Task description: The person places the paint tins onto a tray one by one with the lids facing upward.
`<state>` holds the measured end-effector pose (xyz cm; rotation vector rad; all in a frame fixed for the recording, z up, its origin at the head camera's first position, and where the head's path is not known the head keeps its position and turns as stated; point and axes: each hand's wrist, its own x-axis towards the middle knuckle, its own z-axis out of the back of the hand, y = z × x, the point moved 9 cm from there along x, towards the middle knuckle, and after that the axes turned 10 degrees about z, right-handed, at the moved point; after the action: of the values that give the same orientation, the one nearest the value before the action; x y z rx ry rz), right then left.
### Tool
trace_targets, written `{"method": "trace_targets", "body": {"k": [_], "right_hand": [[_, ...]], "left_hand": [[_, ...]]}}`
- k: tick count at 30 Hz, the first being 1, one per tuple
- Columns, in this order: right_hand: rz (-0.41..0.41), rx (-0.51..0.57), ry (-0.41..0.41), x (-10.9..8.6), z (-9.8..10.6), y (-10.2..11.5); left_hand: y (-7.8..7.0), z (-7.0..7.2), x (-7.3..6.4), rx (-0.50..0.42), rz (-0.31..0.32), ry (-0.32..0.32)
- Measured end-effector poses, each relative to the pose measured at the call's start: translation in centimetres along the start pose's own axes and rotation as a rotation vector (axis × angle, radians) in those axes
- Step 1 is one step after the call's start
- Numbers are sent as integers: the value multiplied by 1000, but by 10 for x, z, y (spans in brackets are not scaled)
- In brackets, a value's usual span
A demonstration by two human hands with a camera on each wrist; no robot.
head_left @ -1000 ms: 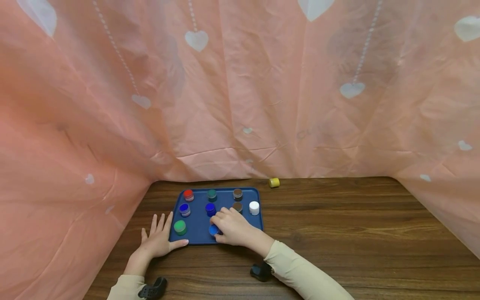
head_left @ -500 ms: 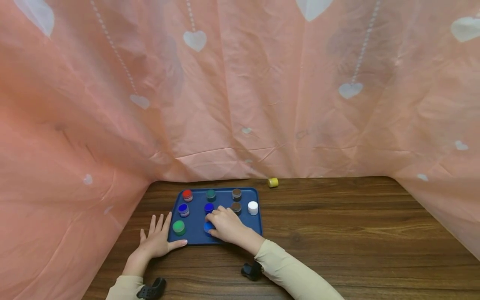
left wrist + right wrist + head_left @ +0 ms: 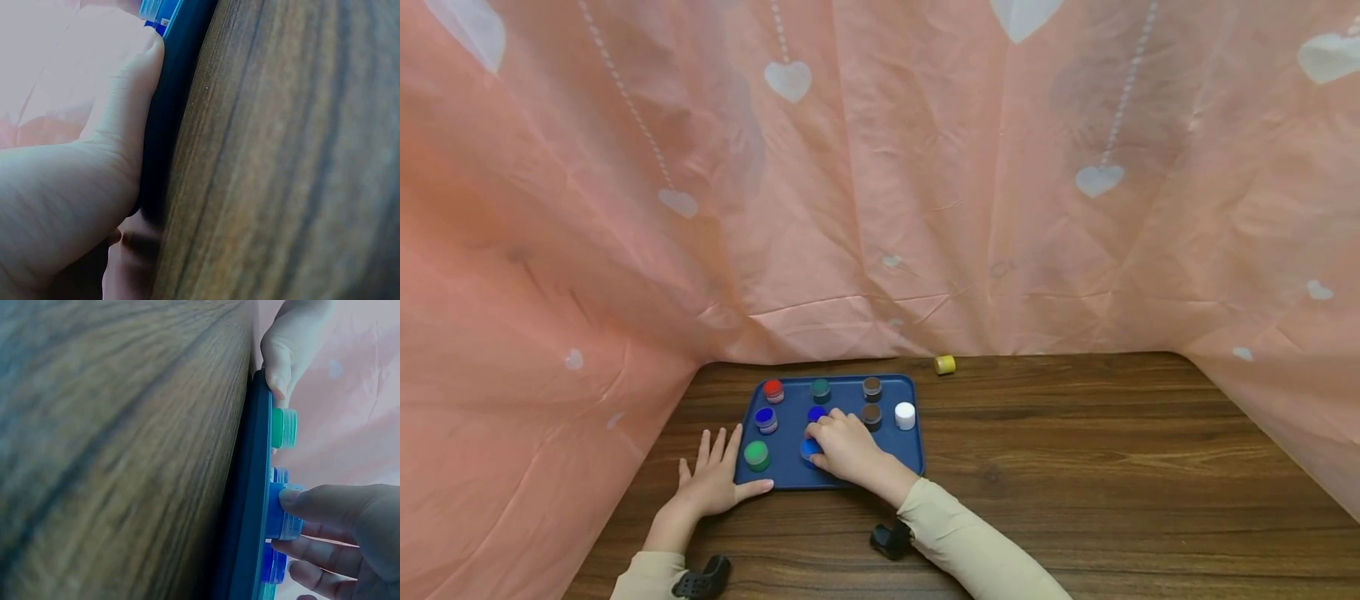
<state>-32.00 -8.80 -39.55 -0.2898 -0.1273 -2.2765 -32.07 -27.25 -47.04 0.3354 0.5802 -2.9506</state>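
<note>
In the head view, a blue tray point(image 3: 786, 468) lies on the wooden table and bears several small paint jars. My right hand point(image 3: 850, 447) pinches a light blue paint jar point(image 3: 809, 450) near the tray's front middle; the right wrist view shows thumb and fingers on either side of this light blue paint jar point(image 3: 281, 512). A dark blue jar point(image 3: 816, 414) stands just behind it, partly covered by the fingers. My left hand point(image 3: 711, 486) rests at the tray's left front corner, fingers spread and thumb along the front rim. Nearest to it is a green jar point(image 3: 757, 455).
Other jars on the tray are red point(image 3: 773, 391), dark green point(image 3: 821, 391), another dark blue point(image 3: 766, 420), two brown ones point(image 3: 872, 389) and a white one point(image 3: 906, 416). A yellow jar point(image 3: 944, 365) lies on its side beyond the tray, near the pink curtain point(image 3: 880, 208).
My right hand has shifted the light blue paint jar left and slightly back on the tray. The left hand has stayed at the tray's corner. The head view has drifted slightly.
</note>
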Motion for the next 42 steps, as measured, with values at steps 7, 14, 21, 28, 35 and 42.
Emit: {"method": "trace_targets", "body": {"k": [7, 14, 21, 28, 35, 42], "right_hand": [[29, -33, -4, -3, 2, -1], [1, 30, -30, -6, 20, -16], [-61, 101, -113, -14, 42, -48], [-154, 195, -229, -34, 64, -91], [-265, 267, -300, -51, 70, -138], [-344, 288, -331, -65, 65, -176]], "left_hand": [[-5, 1, -6, 5, 14, 16], [-4, 3, -5, 16, 14, 8], [-3, 5, -4, -3, 12, 20], [-2, 1, -4, 1, 11, 35], [0, -1, -3, 7, 11, 28], [1, -1, -2, 10, 14, 28]]}}
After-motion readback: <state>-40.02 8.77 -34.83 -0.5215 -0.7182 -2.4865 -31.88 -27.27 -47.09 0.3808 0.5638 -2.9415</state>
